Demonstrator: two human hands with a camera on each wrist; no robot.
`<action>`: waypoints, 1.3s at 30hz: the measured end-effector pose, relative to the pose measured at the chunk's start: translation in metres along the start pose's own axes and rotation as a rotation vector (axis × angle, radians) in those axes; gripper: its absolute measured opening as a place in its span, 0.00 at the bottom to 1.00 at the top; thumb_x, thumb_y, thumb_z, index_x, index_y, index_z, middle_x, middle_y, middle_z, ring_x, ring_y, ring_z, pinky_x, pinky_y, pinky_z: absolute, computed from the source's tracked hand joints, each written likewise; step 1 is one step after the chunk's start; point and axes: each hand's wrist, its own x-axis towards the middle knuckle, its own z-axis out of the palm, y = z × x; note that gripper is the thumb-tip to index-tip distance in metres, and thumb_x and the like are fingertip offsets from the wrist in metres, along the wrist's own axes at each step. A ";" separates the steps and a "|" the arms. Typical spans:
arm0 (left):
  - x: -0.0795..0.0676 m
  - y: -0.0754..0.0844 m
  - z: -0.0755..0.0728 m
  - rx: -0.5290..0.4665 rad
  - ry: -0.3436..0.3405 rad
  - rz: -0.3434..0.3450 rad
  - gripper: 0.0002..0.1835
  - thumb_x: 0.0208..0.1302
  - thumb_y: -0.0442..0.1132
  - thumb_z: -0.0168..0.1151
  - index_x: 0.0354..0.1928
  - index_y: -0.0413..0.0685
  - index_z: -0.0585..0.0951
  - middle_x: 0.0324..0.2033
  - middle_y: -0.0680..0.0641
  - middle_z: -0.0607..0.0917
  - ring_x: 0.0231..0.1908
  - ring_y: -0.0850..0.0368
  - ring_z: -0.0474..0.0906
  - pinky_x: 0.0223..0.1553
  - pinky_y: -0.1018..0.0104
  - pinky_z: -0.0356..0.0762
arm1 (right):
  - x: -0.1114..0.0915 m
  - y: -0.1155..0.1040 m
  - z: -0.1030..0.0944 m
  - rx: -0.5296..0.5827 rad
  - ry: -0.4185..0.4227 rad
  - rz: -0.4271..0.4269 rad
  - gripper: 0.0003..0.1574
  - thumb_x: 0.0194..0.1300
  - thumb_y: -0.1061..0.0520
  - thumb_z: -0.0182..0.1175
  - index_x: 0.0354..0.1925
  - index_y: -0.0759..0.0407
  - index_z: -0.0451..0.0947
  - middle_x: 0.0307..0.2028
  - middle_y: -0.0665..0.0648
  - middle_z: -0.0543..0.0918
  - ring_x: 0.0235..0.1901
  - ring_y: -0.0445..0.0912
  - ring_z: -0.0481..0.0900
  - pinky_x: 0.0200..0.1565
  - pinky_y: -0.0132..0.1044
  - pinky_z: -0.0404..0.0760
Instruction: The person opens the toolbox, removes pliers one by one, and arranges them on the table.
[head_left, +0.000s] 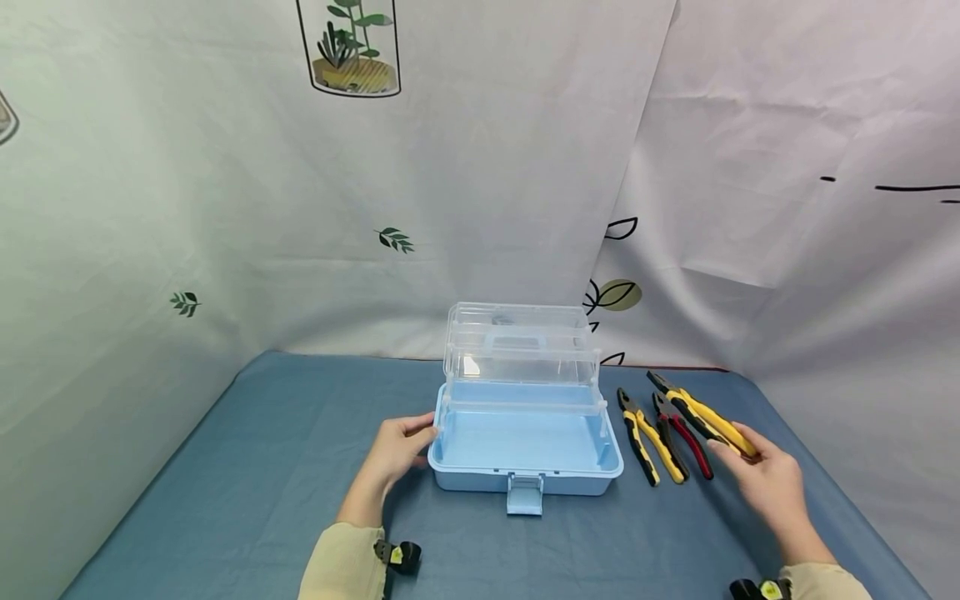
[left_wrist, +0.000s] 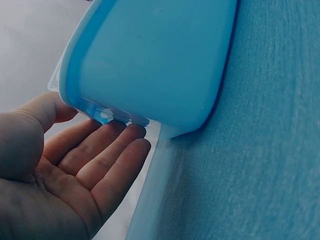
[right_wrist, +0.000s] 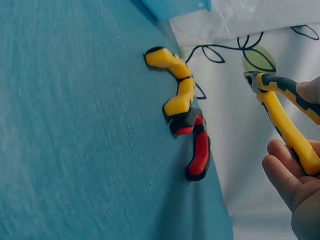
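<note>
A light-blue toolbox stands with its clear lid raised. My left hand is at its left side; in the left wrist view the fingers are fairly straight and the tips touch the box's side near the rim. Yellow-and-black pliers are gripped by the handles in my right hand, their head pointing away to the left. In the right wrist view the handles of these pliers stand spread between thumb and fingers. Beside the box lie other yellow-and-black pliers and red-and-black pliers.
The box and tools stand on a blue cloth-covered table. Pale printed fabric hangs behind and along the sides. A latch hangs down at the box's front.
</note>
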 end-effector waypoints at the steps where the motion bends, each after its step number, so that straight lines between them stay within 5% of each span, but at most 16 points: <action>1: 0.000 0.000 0.000 0.001 0.000 -0.003 0.19 0.64 0.37 0.59 0.57 0.43 0.78 0.55 0.37 0.80 0.46 0.52 0.81 0.35 0.57 0.83 | 0.001 0.001 0.000 -0.002 -0.001 0.003 0.41 0.62 0.42 0.60 0.63 0.67 0.67 0.53 0.76 0.75 0.23 0.23 0.62 0.21 0.30 0.70; 20: -0.001 0.000 -0.001 0.002 0.003 -0.016 0.19 0.63 0.37 0.60 0.57 0.43 0.78 0.56 0.37 0.79 0.45 0.53 0.81 0.35 0.58 0.83 | 0.019 0.025 0.000 -0.083 -0.079 0.062 0.49 0.64 0.35 0.53 0.66 0.72 0.61 0.53 0.78 0.72 0.34 0.54 0.76 0.23 0.33 0.71; 39: 0.000 -0.001 0.000 0.012 0.004 -0.010 0.19 0.64 0.37 0.60 0.57 0.44 0.79 0.56 0.38 0.79 0.47 0.52 0.80 0.34 0.60 0.83 | 0.038 0.037 0.008 -0.156 -0.113 0.040 0.49 0.63 0.40 0.58 0.62 0.79 0.61 0.45 0.77 0.77 0.35 0.58 0.78 0.26 0.39 0.77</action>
